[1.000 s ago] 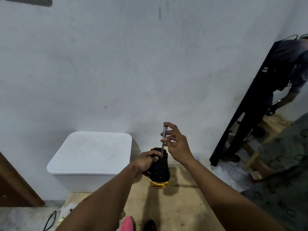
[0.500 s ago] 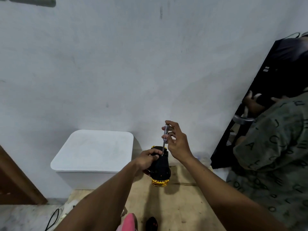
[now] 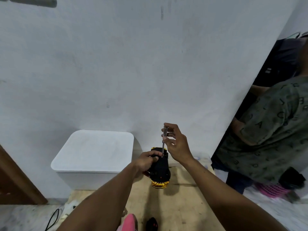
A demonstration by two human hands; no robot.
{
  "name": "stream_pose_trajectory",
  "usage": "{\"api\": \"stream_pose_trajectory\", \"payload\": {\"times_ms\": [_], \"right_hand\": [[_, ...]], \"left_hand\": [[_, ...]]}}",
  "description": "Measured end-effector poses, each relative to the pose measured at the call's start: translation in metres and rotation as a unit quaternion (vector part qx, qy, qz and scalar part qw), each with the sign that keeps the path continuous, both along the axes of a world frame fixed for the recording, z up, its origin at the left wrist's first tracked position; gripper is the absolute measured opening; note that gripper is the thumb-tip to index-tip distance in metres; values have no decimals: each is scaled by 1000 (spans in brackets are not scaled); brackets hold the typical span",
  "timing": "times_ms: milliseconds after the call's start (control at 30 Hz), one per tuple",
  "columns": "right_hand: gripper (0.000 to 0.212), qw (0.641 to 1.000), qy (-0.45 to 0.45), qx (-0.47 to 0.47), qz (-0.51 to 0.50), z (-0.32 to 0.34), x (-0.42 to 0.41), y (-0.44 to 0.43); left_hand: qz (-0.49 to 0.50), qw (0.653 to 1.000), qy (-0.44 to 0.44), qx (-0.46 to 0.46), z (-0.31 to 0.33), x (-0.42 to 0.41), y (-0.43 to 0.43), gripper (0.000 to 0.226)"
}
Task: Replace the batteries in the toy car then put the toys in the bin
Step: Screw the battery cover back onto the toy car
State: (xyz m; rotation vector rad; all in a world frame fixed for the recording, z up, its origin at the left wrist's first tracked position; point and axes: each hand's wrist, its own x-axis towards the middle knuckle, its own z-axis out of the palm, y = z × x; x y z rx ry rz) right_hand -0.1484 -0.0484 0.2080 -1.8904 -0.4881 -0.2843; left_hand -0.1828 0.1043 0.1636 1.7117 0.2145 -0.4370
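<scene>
— Where is the toy car now?

— I see the toy car [image 3: 160,167] held above the wooden surface [image 3: 175,205], its black underside turned up to me and its yellow end pointing toward me. My left hand [image 3: 146,161] holds it from the left side, fingers closed around the body.

— And your other hand?

— My right hand [image 3: 175,144] pinches the clear handle of a screwdriver [image 3: 164,140] between thumb and fingertips. The tool stands nearly upright, and its tip meets the underside of the car close to my left thumb.

— The bin?

— A white bin [image 3: 95,157] with its lid on stands left of the car, against the wall [image 3: 133,64]. Another person in a patterned shirt [image 3: 273,127] is at the right edge.
</scene>
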Motion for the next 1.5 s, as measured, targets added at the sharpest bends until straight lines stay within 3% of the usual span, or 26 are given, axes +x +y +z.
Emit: {"api": "stream_pose_trajectory", "payload": {"times_ms": [533, 667, 833, 1000, 1133, 1500], "right_hand": [[43, 998, -60, -2, -16, 1, 3, 2], [40, 999, -32, -2, 9, 3, 3, 2], [41, 998, -68, -15, 6, 5, 1, 7], [39, 999, -35, -5, 9, 5, 2, 8], [41, 997, -71, 3, -23, 4, 2, 7], [44, 998, -53, -18, 3, 3, 3, 5]], "left_hand": [[6, 1000, 7, -24, 5, -4, 0, 28], [10, 1000, 5, -19, 5, -5, 0, 28], [3, 1000, 3, -14, 6, -5, -1, 27], [3, 1000, 6, -12, 7, -5, -1, 27], [13, 1000, 9, -18, 6, -4, 0, 28], [23, 999, 12, -26, 7, -5, 4, 27]]}}
